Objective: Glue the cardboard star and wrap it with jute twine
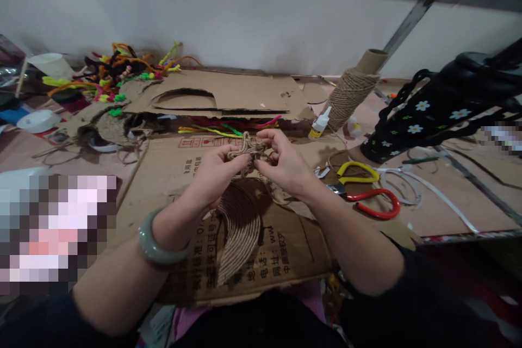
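Both hands pinch a small looped knot of brown twine, held up over a flattened cardboard box. My left hand grips its left side, thumb and fingers closed. On the other side, my right hand has thumb and index finger closed on the knot. Below the hands, a curved leaf-like piece made of rows of twine lies on the cardboard. A cord trails down beneath my right hand; where it leads is partly hidden.
Scissors with red and yellow handles lie right of my hands. Behind stand a twine cone and a small glue bottle. A black flowered bottle is at right. Colourful pipe cleaners pile at back left, near cut cardboard.
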Motion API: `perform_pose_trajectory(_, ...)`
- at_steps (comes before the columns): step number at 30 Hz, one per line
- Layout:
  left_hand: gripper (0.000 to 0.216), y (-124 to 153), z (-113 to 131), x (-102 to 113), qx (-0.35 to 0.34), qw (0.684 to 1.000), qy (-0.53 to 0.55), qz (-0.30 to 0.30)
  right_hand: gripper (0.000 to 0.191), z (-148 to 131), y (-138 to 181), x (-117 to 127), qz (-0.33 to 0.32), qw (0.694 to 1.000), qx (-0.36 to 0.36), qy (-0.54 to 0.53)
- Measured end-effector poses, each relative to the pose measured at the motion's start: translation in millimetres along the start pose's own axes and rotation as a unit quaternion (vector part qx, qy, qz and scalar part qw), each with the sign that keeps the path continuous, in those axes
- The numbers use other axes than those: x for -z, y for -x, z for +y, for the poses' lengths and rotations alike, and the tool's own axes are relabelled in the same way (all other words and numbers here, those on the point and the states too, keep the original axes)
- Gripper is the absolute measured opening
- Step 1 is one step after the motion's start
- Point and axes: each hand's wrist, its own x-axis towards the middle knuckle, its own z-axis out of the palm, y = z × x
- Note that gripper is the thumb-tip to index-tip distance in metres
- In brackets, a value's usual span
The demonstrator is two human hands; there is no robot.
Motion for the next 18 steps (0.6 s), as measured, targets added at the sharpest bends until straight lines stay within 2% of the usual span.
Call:
perform_pose_trajectory(7, 0.022, 0.1, -2.0, 1.2, -0.022, 0.997, -0.068, -0.022, 0.043, -2.2, -0.3, 0.1, 0.001, 1.000, 0.006, 0.001)
perform_pose_trajectory(13, 0.018, 0.2, -3.7, 0.1, -0.019, 0.999, -0.026, -0.027, 0.040, -7.6, 1.2, 1.3, -0.018, 0.999, -0.012, -0.039)
perform_pose_trajectory(18, 0.018, 1.0, -1.9, -0.8, -0.029, 0.999, -0.025, -0.035, 0.037, -7.1, -2.1, 0.9, -0.003, 0.996, -0.022, -0.081)
